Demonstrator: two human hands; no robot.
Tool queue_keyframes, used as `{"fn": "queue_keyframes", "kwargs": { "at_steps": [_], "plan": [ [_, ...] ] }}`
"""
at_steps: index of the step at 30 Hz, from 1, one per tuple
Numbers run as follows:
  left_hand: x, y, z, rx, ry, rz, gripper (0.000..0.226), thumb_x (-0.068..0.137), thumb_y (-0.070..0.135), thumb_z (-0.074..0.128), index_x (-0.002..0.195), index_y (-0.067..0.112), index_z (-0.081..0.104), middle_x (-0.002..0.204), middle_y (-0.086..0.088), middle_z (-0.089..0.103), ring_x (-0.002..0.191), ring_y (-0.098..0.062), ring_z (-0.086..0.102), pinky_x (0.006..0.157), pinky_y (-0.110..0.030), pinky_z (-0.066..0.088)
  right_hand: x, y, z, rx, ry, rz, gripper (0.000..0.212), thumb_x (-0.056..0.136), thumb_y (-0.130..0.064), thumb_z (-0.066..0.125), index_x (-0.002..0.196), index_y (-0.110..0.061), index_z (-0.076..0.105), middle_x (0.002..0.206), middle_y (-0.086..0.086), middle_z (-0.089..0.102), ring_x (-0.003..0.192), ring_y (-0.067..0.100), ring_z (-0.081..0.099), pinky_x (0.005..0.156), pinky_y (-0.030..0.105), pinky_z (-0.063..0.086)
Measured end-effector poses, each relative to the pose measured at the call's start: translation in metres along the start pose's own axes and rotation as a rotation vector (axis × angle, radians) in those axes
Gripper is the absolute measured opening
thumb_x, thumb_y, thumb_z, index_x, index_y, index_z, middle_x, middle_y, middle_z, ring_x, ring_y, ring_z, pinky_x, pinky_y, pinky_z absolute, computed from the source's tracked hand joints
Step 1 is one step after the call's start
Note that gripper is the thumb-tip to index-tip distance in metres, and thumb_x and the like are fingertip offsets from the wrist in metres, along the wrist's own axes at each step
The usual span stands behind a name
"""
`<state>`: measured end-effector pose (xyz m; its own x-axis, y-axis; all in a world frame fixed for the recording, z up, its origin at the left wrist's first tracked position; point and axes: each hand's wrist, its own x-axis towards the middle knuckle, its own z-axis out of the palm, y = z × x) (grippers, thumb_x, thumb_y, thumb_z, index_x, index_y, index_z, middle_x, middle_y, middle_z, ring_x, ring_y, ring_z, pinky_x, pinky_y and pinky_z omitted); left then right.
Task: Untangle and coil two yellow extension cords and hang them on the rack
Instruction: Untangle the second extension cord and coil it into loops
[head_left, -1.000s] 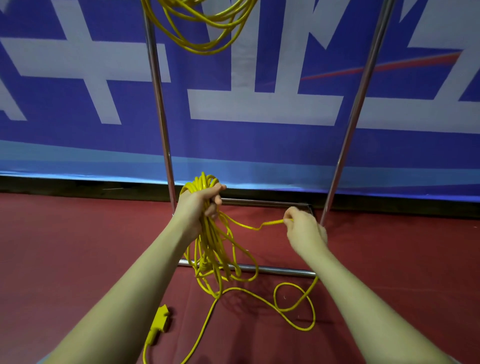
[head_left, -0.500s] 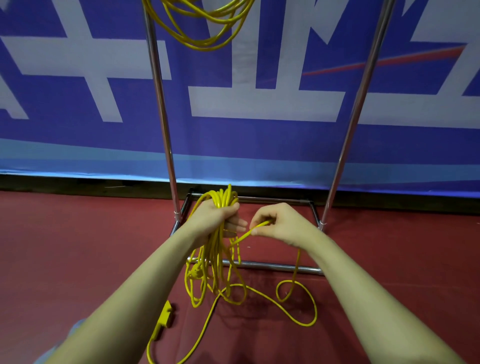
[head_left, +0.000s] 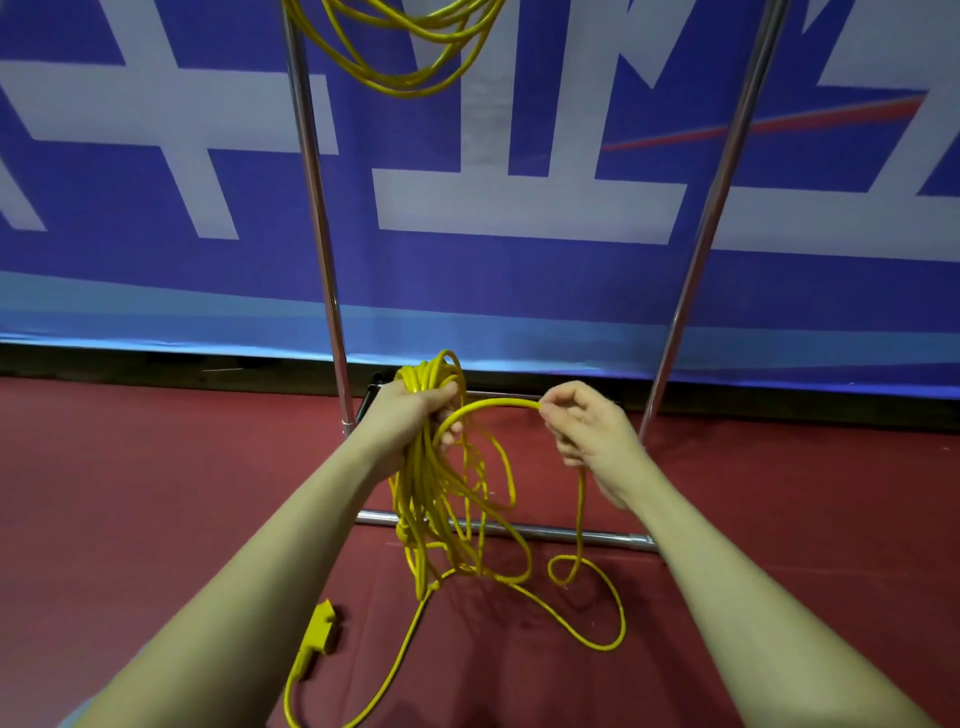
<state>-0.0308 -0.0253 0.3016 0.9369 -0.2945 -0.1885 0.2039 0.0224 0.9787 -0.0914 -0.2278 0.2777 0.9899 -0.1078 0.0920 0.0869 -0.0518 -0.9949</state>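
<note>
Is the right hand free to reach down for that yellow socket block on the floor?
Probably not yet: the right hand pinches the cord, and the socket block lies low left, beyond the left forearm.

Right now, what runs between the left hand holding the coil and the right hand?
In the head view, a single arched strand of yellow cord spans the gap, from the coil gripped in the left hand to the right hand, whose fingers pinch it.

Two bare forearms in view, uncovered from wrist to lower frame edge. Left hand (head_left: 410, 415) and right hand (head_left: 587, 431) ungloved; no rings, watch or bands seen. Sliver of pale blue-grey sleeve (head_left: 78, 714) just below left forearm, detail indistinct.
</note>
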Motion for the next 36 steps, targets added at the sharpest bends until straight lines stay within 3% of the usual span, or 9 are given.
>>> {"fn": "queue_keyframes", "kwargs": {
  "at_steps": [2,5,10,14,19,24,28,33,36],
  "plan": [
    [0.000,-0.001,0.000,0.008,-0.026,-0.010,0.020,0.099,0.010,0.051,0.080,0.005,0.055,0.052,-0.007,0.063,0.041,-0.016,0.060,0.043,-0.023,0.049,0.002,-0.003,-0.002,-0.170,0.016,-0.091,0.015,0.088,-0.007,0.063,0.078,-0.017,0.062,0.054,-0.013,0.048,0.047,0.002,0.037,0.047,0.015,0.030],
    [-0.001,-0.003,-0.002,0.081,-0.079,-0.032,0.017,0.100,0.014,0.051,0.085,0.006,0.054,0.061,-0.008,0.070,0.055,-0.018,0.069,0.054,-0.026,0.055,0.003,-0.009,0.003,-0.374,-0.130,-0.167,0.016,0.082,0.000,0.069,0.075,-0.014,0.065,0.065,-0.007,0.059,0.060,-0.003,0.048,0.062,0.012,0.038],
    [-0.007,-0.008,0.002,0.200,-0.120,-0.061,0.030,0.101,0.018,0.049,0.076,0.004,0.057,0.060,-0.008,0.069,0.054,-0.017,0.068,0.055,-0.026,0.055,0.003,-0.018,0.023,-0.423,-0.312,-0.165,0.007,0.078,-0.001,0.073,0.076,-0.005,0.068,0.065,0.001,0.060,0.058,0.000,0.049,0.060,0.013,0.038],
    [-0.012,-0.013,0.010,0.219,-0.186,-0.104,0.025,0.101,0.018,0.049,0.081,0.004,0.057,0.058,-0.011,0.065,0.049,-0.021,0.065,0.049,-0.024,0.052,0.005,-0.018,0.029,-0.401,-0.254,-0.216,0.004,0.077,0.001,0.073,0.076,0.001,0.069,0.059,-0.013,0.060,0.055,-0.007,0.051,0.060,0.008,0.037],
    [-0.011,-0.014,0.014,0.113,-0.155,-0.087,0.031,0.098,0.015,0.053,0.067,0.010,0.052,0.044,-0.003,0.041,0.034,-0.013,0.034,0.039,-0.020,0.036,0.007,-0.009,0.026,-0.321,-0.184,-0.147,0.012,0.082,-0.007,0.072,0.080,-0.013,0.061,0.054,-0.011,0.054,0.051,-0.001,0.045,0.054,0.014,0.035],
    [-0.004,0.000,0.002,-0.081,-0.142,-0.080,0.029,0.099,0.016,0.047,0.072,0.006,0.052,0.040,0.001,0.035,0.029,-0.009,0.027,0.037,-0.018,0.033,0.000,0.007,0.006,-0.153,-0.089,-0.023,0.011,0.087,-0.005,0.065,0.081,-0.014,0.062,0.054,-0.009,0.053,0.050,0.003,0.047,0.054,0.019,0.039],
    [-0.004,0.006,-0.002,-0.081,-0.129,-0.041,0.030,0.100,0.013,0.045,0.071,0.006,0.052,0.039,-0.001,0.037,0.028,-0.010,0.029,0.037,-0.019,0.034,-0.001,-0.006,0.009,0.083,-0.021,-0.063,0.015,0.088,0.002,0.058,0.083,-0.012,0.059,0.056,-0.002,0.052,0.050,0.006,0.044,0.049,0.018,0.032],
    [-0.008,0.006,-0.005,-0.037,-0.104,-0.043,0.025,0.098,0.013,0.051,0.076,0.004,0.056,0.047,-0.007,0.054,0.035,-0.015,0.049,0.040,-0.021,0.044,0.001,-0.018,0.013,-0.049,0.008,-0.157,0.015,0.082,0.003,0.067,0.074,-0.011,0.065,0.058,-0.008,0.058,0.055,0.001,0.048,0.058,0.012,0.039],
    [-0.011,0.006,-0.007,-0.025,-0.127,-0.050,0.027,0.099,0.016,0.051,0.077,0.003,0.057,0.050,-0.008,0.059,0.040,-0.015,0.057,0.043,-0.023,0.049,0.003,-0.016,0.019,-0.106,-0.002,-0.153,0.015,0.079,0.002,0.070,0.072,-0.011,0.066,0.063,0.000,0.060,0.059,0.004,0.050,0.060,0.014,0.040]
  ]
}}
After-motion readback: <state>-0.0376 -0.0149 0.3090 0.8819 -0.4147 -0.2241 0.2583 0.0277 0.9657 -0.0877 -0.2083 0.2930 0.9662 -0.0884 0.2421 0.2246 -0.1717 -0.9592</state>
